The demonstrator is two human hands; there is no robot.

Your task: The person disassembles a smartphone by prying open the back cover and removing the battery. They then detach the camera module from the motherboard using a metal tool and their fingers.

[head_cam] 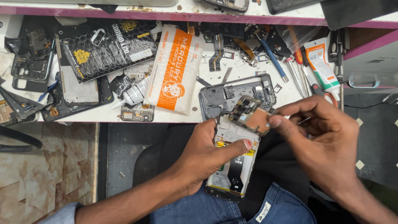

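Left hand (pixel 207 151) grips an opened phone (pixel 232 166); right hand (pixel 319 137) pinches its circuit board (pixel 251 116) above the cluttered surface (pixel 182 114).

I count two hands of mine: my left hand (pixel 207 153) and my right hand (pixel 319 137). One opened phone (pixel 232 166), one circuit board (pixel 251 116), one grey phone frame (pixel 215 97), one glue bottle (pixel 134 95), one orange-and-white pouch (pixel 174 70), one black patterned package (pixel 107 49).

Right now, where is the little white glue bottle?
In the head view, the white glue bottle lies left of centre on the cluttered table, tucked beside the white-and-orange padded pouch, well left of both hands.
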